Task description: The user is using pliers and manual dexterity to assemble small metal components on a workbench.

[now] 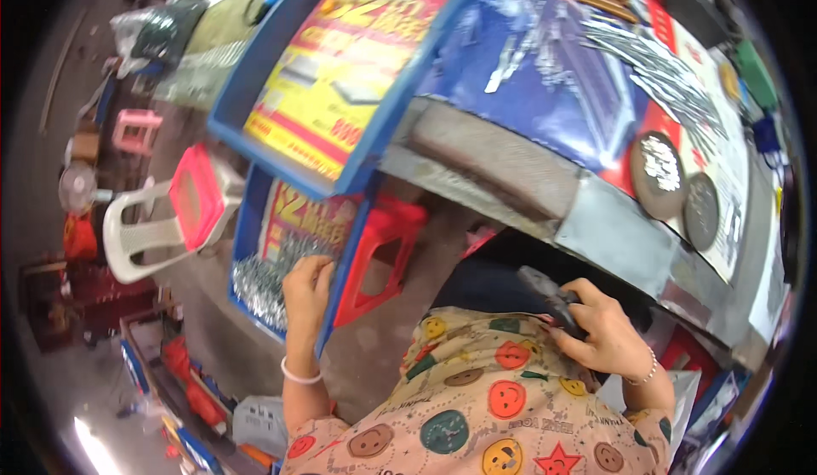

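Observation:
My right hand [602, 330] is wrapped round a dark pair of pliers [549, 298], held in front of my body with the head pointing up and left. Over the lower blue tray [321, 332], my left hand [308, 292] has its fingers curled together. Whatever may be between those fingertips is hidden. Beside it lies a heap of small shiny silver metal pieces [259, 292] on the tray's printed lining. On the bench, long thin silver strips [659, 71] lie in a loose bundle, and more strips rest on a blue plastic sheet [477, 45].
An upper blue tray [223, 122] with a yellow and red printed sheet overhangs the lower one. A heavy metal block [485, 156] runs along the bench edge. Two dark oval dishes [657, 203] hold small bits. A red stool [379, 254] and a white chair [140, 258] stand left.

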Motion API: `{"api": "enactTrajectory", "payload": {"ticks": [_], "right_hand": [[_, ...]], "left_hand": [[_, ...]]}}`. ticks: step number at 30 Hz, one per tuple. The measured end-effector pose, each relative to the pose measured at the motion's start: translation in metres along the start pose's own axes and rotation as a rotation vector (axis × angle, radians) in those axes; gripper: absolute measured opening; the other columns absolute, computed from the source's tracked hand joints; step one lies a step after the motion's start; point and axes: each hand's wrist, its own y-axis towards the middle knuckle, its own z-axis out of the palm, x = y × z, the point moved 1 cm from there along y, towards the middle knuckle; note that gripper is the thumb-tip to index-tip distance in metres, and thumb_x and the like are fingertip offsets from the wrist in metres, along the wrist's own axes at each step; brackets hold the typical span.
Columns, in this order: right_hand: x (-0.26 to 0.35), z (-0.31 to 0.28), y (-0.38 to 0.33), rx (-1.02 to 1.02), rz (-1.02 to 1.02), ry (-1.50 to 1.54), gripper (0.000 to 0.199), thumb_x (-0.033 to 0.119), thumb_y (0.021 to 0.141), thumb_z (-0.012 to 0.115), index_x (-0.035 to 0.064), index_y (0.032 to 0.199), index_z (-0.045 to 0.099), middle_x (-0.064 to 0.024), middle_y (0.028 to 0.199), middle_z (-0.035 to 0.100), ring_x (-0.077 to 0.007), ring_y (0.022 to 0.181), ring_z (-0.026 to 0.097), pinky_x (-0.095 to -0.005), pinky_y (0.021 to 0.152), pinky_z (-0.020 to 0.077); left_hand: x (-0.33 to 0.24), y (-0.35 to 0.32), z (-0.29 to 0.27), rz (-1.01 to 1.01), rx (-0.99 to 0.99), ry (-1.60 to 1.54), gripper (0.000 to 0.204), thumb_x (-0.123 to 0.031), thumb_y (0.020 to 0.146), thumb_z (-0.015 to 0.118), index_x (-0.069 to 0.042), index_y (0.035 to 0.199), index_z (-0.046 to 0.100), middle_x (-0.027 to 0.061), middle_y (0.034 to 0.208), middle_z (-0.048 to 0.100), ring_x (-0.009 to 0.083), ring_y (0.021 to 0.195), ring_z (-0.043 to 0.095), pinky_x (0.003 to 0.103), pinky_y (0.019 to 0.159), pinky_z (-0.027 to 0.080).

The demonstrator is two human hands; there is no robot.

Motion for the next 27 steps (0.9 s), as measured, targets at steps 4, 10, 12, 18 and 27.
{"api": "enactTrajectory", "payload": {"ticks": [4,10,12,18,27], "right_hand": [[0.0,-0.001,0.001,0.033,-0.02,0.019,0.023,0.02,0.077,0.066,-0.0024,0.08,0.063,-0.0174,0.1,0.056,-0.0319,0.076,0.06,-0.0378,0.065,0.0499],[0.0,0.003,-0.022,-0.05,-0.017,0.014,0.023,0.019,0.076,0.068,-0.003,0.077,0.062,-0.0168,0.103,0.055,-0.032,0.073,0.059,-0.0372,0.064,0.0488],[-0.002,0.001,-0.033,-0.103,0.018,0.051,0.021,0.016,0.075,0.07,-0.0035,0.076,0.062,-0.0168,0.102,0.056,-0.0322,0.071,0.058,-0.0363,0.062,0.0483],[-0.018,0.005,-0.049,-0.127,0.111,0.145,0.021,0.016,0.076,0.069,-0.0038,0.082,0.064,-0.0174,0.103,0.056,-0.0318,0.077,0.059,-0.0357,0.068,0.0481],[-0.01,-0.019,-0.035,-0.318,-0.095,0.061,0.024,0.019,0.079,0.068,-0.0035,0.078,0.058,-0.0195,0.111,0.051,-0.0328,0.089,0.057,-0.0387,0.074,0.0481]], "left_hand": [[-0.147,0.038,0.01,0.322,0.165,-0.298,0.007,0.001,0.082,0.06,0.003,0.088,0.063,0.0149,0.081,0.063,0.0264,0.074,0.063,0.031,0.066,0.048],[-0.249,0.17,0.108,0.58,-0.041,0.09,0.018,-0.008,0.082,0.054,0.004,0.093,0.062,0.024,0.097,0.061,0.039,0.093,0.061,0.045,0.079,0.048],[-0.261,0.217,0.129,0.371,0.124,0.319,0.026,-0.012,0.079,0.056,0.005,0.096,0.064,0.0267,0.101,0.062,0.0414,0.097,0.06,0.045,0.085,0.048],[-0.266,0.249,0.139,0.362,0.276,0.399,0.026,-0.015,0.076,0.059,0.006,0.091,0.065,0.0283,0.096,0.064,0.0422,0.094,0.061,0.045,0.082,0.049],[-0.26,0.139,0.103,0.54,0.183,-0.814,0.015,-0.001,0.091,0.051,0.004,0.105,0.052,0.0071,0.081,0.058,0.0126,0.074,0.058,0.026,0.067,0.047]]}}
